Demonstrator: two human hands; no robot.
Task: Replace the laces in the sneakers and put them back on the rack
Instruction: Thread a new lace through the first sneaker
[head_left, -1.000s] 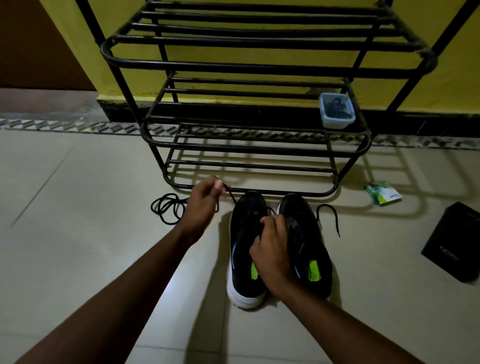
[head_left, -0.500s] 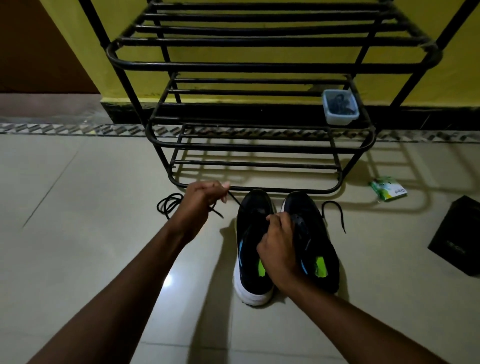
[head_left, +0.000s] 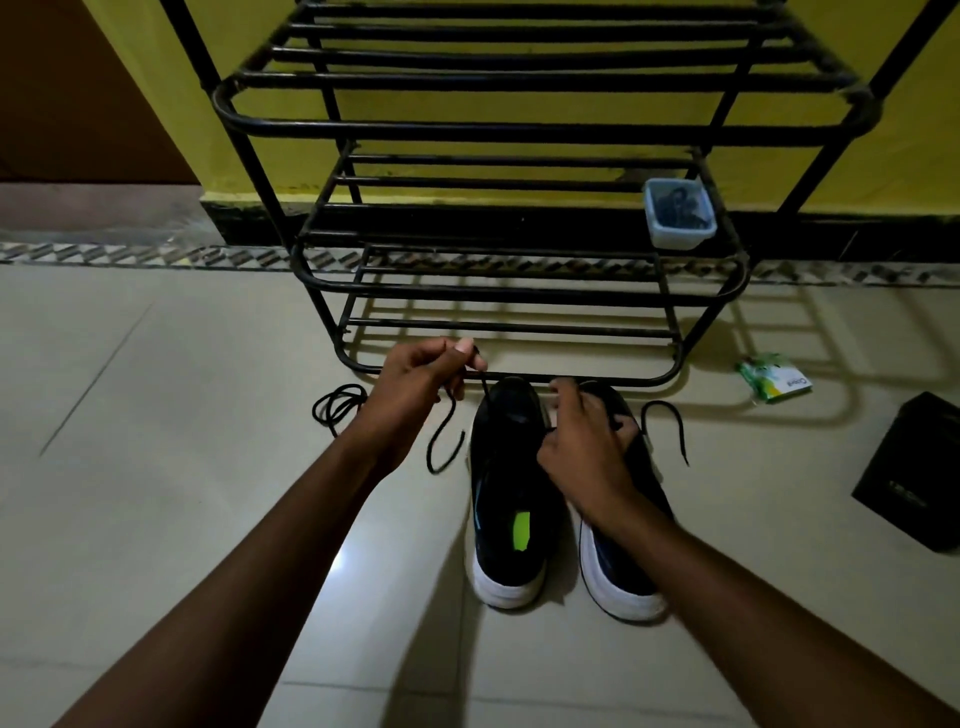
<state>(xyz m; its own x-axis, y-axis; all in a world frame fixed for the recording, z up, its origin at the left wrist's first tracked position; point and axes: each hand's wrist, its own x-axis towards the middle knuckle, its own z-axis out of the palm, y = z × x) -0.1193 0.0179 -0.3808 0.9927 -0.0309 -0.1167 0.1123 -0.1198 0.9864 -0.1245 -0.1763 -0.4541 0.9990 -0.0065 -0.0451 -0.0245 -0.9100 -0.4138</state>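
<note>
Two black sneakers with white soles stand side by side on the floor, toes toward the black metal rack (head_left: 519, 124). The left sneaker (head_left: 506, 499) shows a green insole mark. My right hand (head_left: 587, 447) covers the front of the right sneaker (head_left: 623, 566), fingers curled on its upper near the eyelets. To the left of the sneakers my left hand (head_left: 421, 384) pinches a black lace (head_left: 447, 436) that runs from the left sneaker's toe and loops down to the floor. Another lace end (head_left: 670, 421) lies right of the right sneaker.
A bundled black lace (head_left: 337, 408) lies on the tiles at the left. A clear plastic tub (head_left: 678, 213) with dark items sits on the rack's middle shelf. A green packet (head_left: 774, 382) and a black box (head_left: 914, 473) lie on the floor at the right.
My left hand has drawn the lace further out to the left, so a longer loop hangs below it. My right hand has shifted from the left sneaker's tongue onto the right sneaker.
</note>
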